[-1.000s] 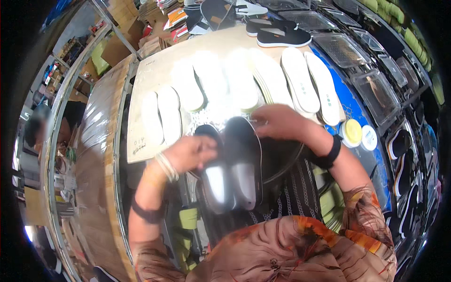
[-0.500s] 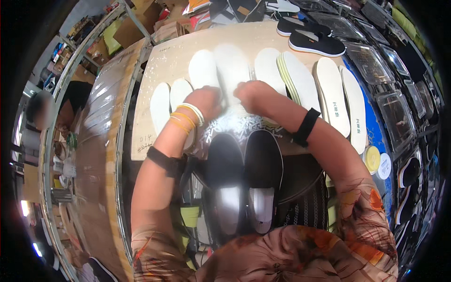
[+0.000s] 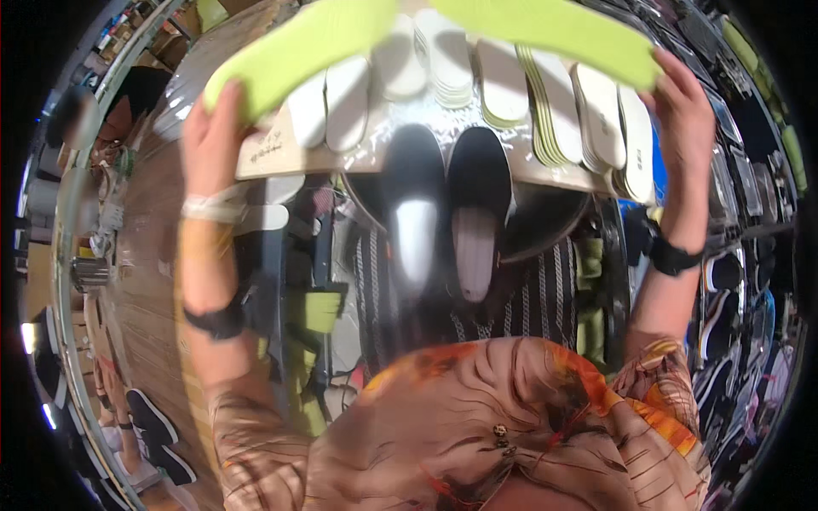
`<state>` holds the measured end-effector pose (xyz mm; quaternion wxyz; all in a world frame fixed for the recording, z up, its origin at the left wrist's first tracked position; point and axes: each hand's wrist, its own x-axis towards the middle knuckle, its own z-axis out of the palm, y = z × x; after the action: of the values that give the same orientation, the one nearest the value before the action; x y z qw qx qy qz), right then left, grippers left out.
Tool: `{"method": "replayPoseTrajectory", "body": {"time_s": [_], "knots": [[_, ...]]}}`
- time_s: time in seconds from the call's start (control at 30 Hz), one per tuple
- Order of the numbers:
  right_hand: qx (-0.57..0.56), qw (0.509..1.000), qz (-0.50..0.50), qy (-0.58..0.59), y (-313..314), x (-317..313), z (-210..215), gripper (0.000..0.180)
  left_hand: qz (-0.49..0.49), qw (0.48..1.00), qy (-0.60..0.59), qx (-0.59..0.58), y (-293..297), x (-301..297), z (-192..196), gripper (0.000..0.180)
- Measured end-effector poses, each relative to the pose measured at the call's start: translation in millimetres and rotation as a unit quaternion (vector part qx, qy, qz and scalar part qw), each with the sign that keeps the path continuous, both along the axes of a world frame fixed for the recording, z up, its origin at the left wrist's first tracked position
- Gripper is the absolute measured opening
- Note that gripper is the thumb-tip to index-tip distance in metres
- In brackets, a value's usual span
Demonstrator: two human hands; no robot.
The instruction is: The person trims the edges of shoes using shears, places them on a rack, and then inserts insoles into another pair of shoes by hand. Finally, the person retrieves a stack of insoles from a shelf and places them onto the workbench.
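Observation:
My left hand (image 3: 213, 140) grips one end of a yellow-green insole (image 3: 307, 43), raised over the table's left side. On the other side, my right hand (image 3: 686, 119) holds the end of a second yellow-green insole (image 3: 554, 30). The far ends of both run to the top edge of the view. Below and between them, a pair of black slip-on shoes, a left shoe (image 3: 415, 162) and a right shoe (image 3: 479, 166), lies with toes on the table's near edge and openings toward me. Stacks of white insoles (image 3: 507, 85) stand in a row behind the shoes.
White scraps (image 3: 379, 136) litter the pale tabletop (image 3: 277, 157) around the shoe toes. Boxes with clear lids and more dark shoes (image 3: 722, 307) line the right side. A metal-framed rack with a wrapped board (image 3: 141, 247) stands at left. Another person's arm shows at lower left.
Both hands have come apart from the middle of the table, each now lifting a yellow-green insole outward. The view has shifted, with the table and shoes higher in the picture.

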<state>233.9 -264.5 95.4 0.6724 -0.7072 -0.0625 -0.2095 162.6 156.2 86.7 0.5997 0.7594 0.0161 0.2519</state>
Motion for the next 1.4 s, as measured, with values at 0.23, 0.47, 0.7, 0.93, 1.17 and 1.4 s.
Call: {"method": "replayPoseTrajectory", "body": {"time_s": [0.23, 0.47, 0.7, 0.93, 1.17, 1.4], "knots": [[0.001, 0.968, 0.079, 0.238, -93.1, -147.7, -25.8, 0.026, -0.005, 0.964, 0.261, 0.056, 1.6, -147.8, 11.0, 0.032], [-0.538, 0.817, 0.128, -0.161, 53.7, -233.2, 3.7, 0.033, -0.227, 0.788, 0.082, 0.567, -110.2, -207.9, -15.6, 0.03], [-0.577, 0.673, 0.294, -0.357, 97.7, -219.5, -82.7, 0.033, -0.218, 0.695, 0.014, 0.685, -122.6, -166.2, -94.5, 0.042], [-0.578, 0.71, 0.21, -0.343, 75.5, -169.4, -135.1, 0.009, -0.194, 0.675, -0.054, 0.71, -111.3, -134.2, -111.9, 0.036], [-0.615, 0.736, 0.165, -0.229, 93.2, -136.6, -157.1, 0.005, -0.256, 0.751, 0.077, 0.603, -116.1, -76.6, -103.4, 0.014], [-0.634, 0.69, 0.296, -0.184, 114.3, -129.7, -109.4, 0.005, -0.336, 0.491, 0.123, 0.794, -139.4, -57.0, -123.3, 0.008]]}}
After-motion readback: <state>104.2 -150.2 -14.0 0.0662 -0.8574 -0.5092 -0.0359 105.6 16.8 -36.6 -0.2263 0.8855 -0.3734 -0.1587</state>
